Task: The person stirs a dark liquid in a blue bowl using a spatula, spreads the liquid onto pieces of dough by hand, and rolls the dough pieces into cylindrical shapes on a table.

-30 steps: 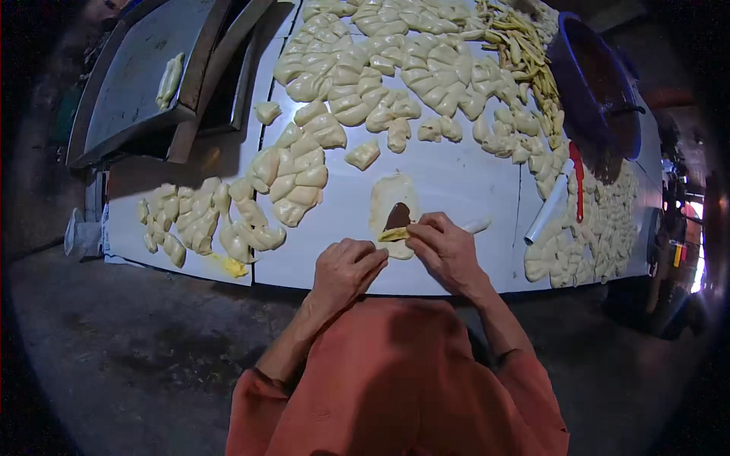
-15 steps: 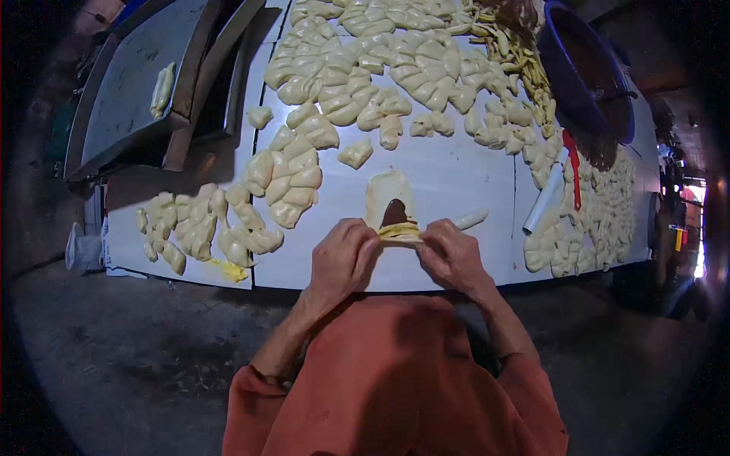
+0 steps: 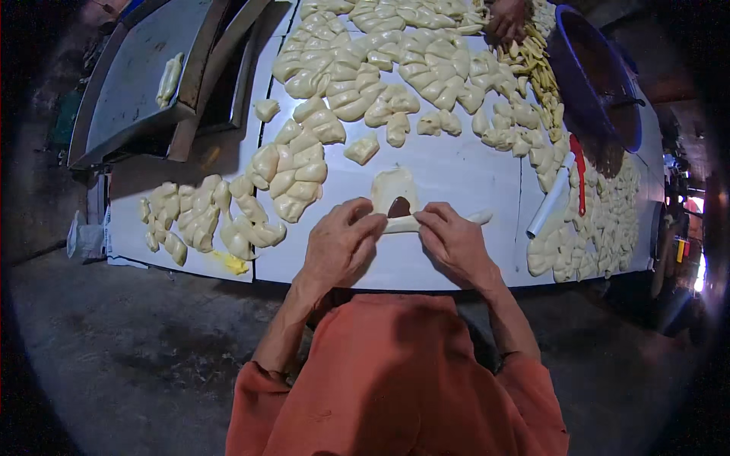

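Note:
A flat sheet of pale dough [image 3: 393, 182] lies in front of me on the table, with a patch of dark brown filling [image 3: 399, 207] showing on it. Its near edge is folded into a narrow roll [image 3: 401, 225] that covers part of the filling. My left hand [image 3: 344, 239] pinches the left end of this roll, fingers bent. At the other end my right hand [image 3: 458, 242] is closed in the same way. Just past my right fingers lies a slim white dough stick [image 3: 480, 217]. A loose dough piece [image 3: 362, 149] sits beyond the sheet.
Many oiled dough pieces [image 3: 296, 171] cover the white table [image 3: 471, 167]. Metal trays [image 3: 141, 83] stand at far left, one holding a dough roll. At right are a purple tub [image 3: 585, 83], a red tool [image 3: 581, 175] and a pale tube [image 3: 549, 204]. Another person's hand [image 3: 508, 19] touches yellow strips [image 3: 536, 61].
The near edge of the dough has been rolled away from me, over the yellow strips, and less brown filling shows. The other person's hand has come into clearer view at the far side.

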`<state>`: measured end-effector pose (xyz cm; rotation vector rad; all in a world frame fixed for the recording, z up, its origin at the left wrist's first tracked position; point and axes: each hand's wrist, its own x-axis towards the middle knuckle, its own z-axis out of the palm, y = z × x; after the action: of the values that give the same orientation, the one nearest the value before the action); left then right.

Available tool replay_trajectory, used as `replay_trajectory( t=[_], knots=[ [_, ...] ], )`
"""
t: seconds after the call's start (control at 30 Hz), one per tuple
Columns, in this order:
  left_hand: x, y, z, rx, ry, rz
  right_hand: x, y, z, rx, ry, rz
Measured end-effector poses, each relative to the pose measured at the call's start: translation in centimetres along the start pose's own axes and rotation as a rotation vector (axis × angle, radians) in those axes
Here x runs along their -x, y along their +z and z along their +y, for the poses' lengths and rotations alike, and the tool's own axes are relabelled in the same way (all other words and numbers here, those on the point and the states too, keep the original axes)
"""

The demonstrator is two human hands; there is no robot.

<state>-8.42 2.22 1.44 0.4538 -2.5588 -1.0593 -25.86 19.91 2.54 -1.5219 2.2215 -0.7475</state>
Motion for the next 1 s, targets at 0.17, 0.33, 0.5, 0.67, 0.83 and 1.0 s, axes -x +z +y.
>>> replay_trajectory(
  t=[0.17,0.33,0.5,0.67,0.83,1.0],
  knots=[
    [-0.2,1.1,-0.3,-0.086,0.115,-0.062,-0.2,-0.1,0.1,0.079,-0.075,-0.07],
    [-0.9,1.0,-0.2,-0.097,0.104,-0.086,-1.3,0.3,1.4,0.216,-0.252,-0.05],
    [-1.4,0.9,0.3,-0.042,0.021,-0.066,-2.2,1.3,1.9,0.169,-0.093,0.012],
    [-1.0,1.2,0.0,-0.054,-0.068,0.026,-2.5,1.0,0.4,0.085,0.06,0.156],
    [-1.1,0.1,0.1,-0.13,0.091,-0.022,-1.8,0.9,1.3,0.2,-0.156,0.078],
    [-1.5,0.5,-0.8,-0.124,0.096,-0.056,-2.4,-0.4,1.4,0.116,-0.137,-0.052]
  ],
)
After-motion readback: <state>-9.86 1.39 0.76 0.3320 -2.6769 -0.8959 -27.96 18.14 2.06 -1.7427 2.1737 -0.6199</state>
